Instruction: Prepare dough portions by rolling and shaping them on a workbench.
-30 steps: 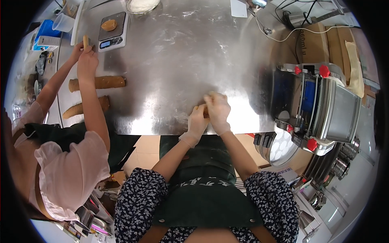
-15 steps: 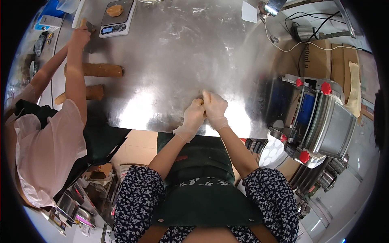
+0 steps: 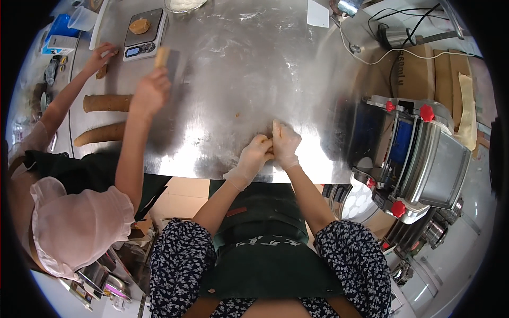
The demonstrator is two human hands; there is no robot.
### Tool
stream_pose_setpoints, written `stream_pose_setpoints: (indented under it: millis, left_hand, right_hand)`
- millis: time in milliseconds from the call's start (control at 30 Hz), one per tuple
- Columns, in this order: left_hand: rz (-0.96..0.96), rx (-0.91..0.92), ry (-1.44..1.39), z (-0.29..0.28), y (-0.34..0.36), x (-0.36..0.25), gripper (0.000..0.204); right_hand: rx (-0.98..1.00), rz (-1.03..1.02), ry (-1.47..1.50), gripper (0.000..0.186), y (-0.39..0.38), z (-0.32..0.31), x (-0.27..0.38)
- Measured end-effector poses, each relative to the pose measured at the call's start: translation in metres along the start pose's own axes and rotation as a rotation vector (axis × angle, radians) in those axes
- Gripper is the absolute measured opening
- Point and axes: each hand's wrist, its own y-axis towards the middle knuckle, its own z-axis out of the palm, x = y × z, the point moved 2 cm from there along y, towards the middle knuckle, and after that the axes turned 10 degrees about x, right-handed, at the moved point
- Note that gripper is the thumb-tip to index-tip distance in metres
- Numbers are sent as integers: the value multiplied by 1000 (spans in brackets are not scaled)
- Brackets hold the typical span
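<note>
My left hand (image 3: 253, 159) and my right hand (image 3: 286, 144), both in clear gloves, are closed together low over the front edge of the steel table (image 3: 228, 79). Pressed between them is a small piece of brown dough (image 3: 270, 150), mostly covered by my fingers. A brown crumb (image 3: 237, 114) lies on the steel just beyond my hands.
At left, a co-worker's hand (image 3: 151, 90) holds a blurred pale-yellow tool. Two brown dough logs (image 3: 106, 103) lie beneath that arm. A scale (image 3: 144, 34) carries a dough lump (image 3: 139, 26). A bowl of white powder (image 3: 184, 4) stands behind; a steel roller machine (image 3: 432, 164) is at right.
The co-worker's one hand has swung right with the tool, while the other stays by the scale. My hands remain together, shifted only slightly. The view has moved a little, showing the bowl more.
</note>
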Motion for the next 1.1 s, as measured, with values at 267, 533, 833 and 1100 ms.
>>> stream_pose_setpoints:
  millis: [267,533,833,1100]
  left_hand:
    - [-361,-457,16,-73,32,32,28]
    - [-166,-71,-438,-13,29,-7,8]
    - [187,125,38,-27,18,3,30]
    - [49,314,215,-3,28,-21,19]
  right_hand:
    - [-84,44,-4,38,5,0,-9]
    - [-88,44,77,34,-5,-1,-18]
    - [-29,103,39,33,-6,-8,-14]
    - [-110,395,-11,30,-35,-14,-15]
